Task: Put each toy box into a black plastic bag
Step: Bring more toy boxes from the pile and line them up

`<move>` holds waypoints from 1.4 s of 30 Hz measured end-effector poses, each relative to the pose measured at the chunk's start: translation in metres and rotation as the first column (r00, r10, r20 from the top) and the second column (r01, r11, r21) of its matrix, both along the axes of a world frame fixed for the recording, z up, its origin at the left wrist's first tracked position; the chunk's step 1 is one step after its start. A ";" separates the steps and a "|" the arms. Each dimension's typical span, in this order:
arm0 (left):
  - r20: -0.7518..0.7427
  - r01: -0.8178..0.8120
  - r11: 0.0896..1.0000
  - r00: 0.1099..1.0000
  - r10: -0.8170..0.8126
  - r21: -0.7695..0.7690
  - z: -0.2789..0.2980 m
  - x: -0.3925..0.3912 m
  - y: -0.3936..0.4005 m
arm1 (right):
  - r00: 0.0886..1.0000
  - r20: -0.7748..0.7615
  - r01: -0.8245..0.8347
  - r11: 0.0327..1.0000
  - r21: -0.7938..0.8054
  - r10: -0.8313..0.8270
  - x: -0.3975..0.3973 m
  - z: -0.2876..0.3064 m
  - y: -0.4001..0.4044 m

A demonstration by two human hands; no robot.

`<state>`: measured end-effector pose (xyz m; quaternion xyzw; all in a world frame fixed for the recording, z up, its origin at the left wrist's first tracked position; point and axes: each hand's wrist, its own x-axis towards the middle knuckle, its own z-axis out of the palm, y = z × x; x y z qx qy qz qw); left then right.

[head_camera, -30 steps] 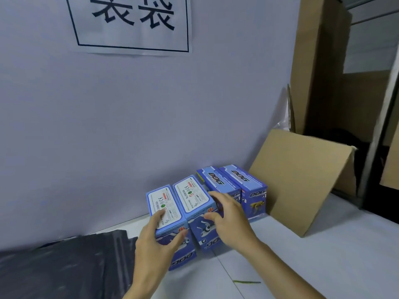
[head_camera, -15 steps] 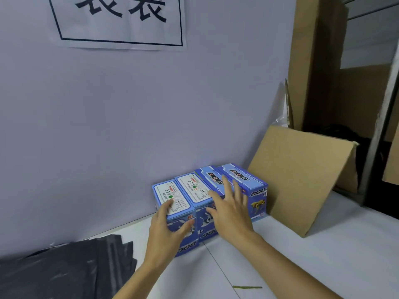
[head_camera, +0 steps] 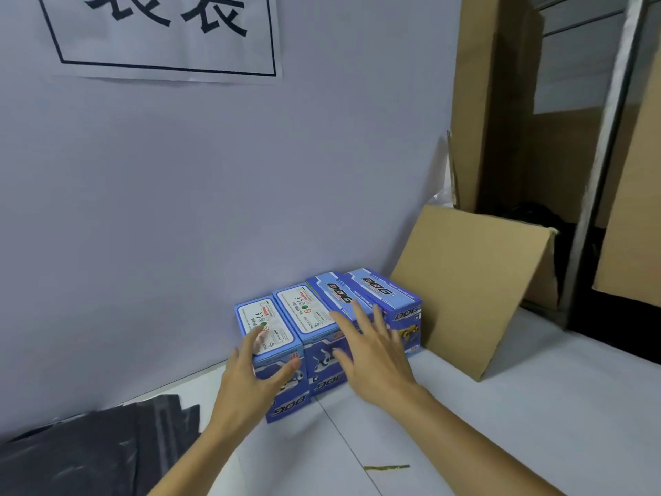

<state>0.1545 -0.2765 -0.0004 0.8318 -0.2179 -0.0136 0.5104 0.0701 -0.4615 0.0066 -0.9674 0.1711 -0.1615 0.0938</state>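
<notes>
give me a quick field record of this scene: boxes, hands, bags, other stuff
boxes: four blue toy boxes in a row against the wall, side by side, none bagged yet
left hand: left hand grips the leftmost box, fingers on top, thumb on its front
right hand: right hand open, fingers spread over the middle boxes
bags: black bags lie flat on the table, left of the boxes
table: white table
other: cardboard sheet leans right of the boxes; paper sign on the wall
</notes>
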 end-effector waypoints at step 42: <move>-0.410 0.582 0.621 0.466 -0.784 -0.525 -0.017 -0.390 -0.089 | 0.606 -0.507 0.793 0.508 0.335 -0.613 -0.547 0.037 0.062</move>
